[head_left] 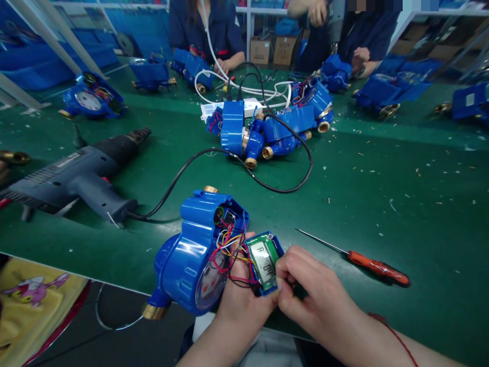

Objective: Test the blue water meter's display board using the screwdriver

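A blue water meter (173, 270) with brass ends lies tilted near the table's front edge. Red, yellow, black and white wires (228, 250) run from its open housing to a small display module (263, 260), a green circuit board with an LCD in a blue case. My left hand (242, 295) is wrapped beneath the module and supports it beside the meter. At the module's right edge, my right hand (305, 280) has its thumb and finger pinched together; whatever is between them is hidden. A screwdriver (376, 267) with an orange-red handle lies to the right.
A grey heat gun (84, 173) rests at left, its black cable (187, 163) looping across the green table (382, 204). Several blue meters (233, 127) and a white power strip (252, 107) stand mid-table. Two people work opposite. A yellow cloth (38, 300) is at lower left.
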A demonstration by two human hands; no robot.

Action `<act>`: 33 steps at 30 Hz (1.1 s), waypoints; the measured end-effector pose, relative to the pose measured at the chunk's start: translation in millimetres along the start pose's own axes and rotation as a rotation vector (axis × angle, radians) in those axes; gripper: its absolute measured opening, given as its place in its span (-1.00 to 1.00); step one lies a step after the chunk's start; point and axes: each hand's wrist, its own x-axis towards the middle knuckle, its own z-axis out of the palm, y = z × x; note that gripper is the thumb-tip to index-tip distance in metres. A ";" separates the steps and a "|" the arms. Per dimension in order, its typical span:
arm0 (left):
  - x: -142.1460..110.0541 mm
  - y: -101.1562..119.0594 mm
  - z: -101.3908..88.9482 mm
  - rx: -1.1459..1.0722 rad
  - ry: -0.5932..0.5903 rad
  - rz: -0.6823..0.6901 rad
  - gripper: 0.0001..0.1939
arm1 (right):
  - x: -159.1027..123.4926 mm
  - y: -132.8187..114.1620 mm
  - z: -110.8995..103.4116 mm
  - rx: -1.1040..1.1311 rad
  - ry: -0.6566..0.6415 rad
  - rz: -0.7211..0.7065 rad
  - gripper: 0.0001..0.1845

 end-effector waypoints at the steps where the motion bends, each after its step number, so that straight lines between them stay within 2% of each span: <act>1: 0.5 1.6 -0.3 -0.005 0.003 -0.007 -0.31 | 1.0 -0.7 -2.0 0.001 -0.031 0.011 -0.81; 8: 1.6 10.3 1.9 -0.059 -0.001 -0.103 -0.17 | 6.7 -8.8 -13.2 -0.182 -0.199 -0.084 -0.81; 14: 0.8 10.9 1.3 -0.023 0.007 -0.082 -0.21 | 14.0 -16.3 -15.0 -0.259 -0.244 -0.041 -0.86; 17: 0.1 8.8 0.3 -0.050 -0.011 -0.078 -0.21 | 17.0 -19.1 -15.6 -0.365 -0.245 -0.011 -0.86; 20: -0.6 6.5 0.4 -0.022 -0.001 -0.062 -0.22 | 17.9 -18.4 -15.3 -0.480 -0.284 -0.070 -0.84; 22: -0.3 6.2 1.0 -0.035 0.001 -0.067 -0.28 | 16.8 -15.0 -14.4 -0.437 -0.297 -0.126 -0.85; 25: 1.4 8.3 1.2 -0.069 0.001 -0.068 -0.32 | 13.5 -8.0 -12.2 -0.244 -0.226 -0.159 -0.80; 29: 3.6 12.8 -1.3 -0.033 -0.019 -0.045 -0.25 | 9.2 -1.5 -8.9 -0.005 -0.141 -0.093 -0.77; 33: 3.1 14.3 -3.3 -0.093 -0.053 -0.102 -0.29 | 6.2 1.1 -6.9 0.120 -0.124 -0.034 -0.79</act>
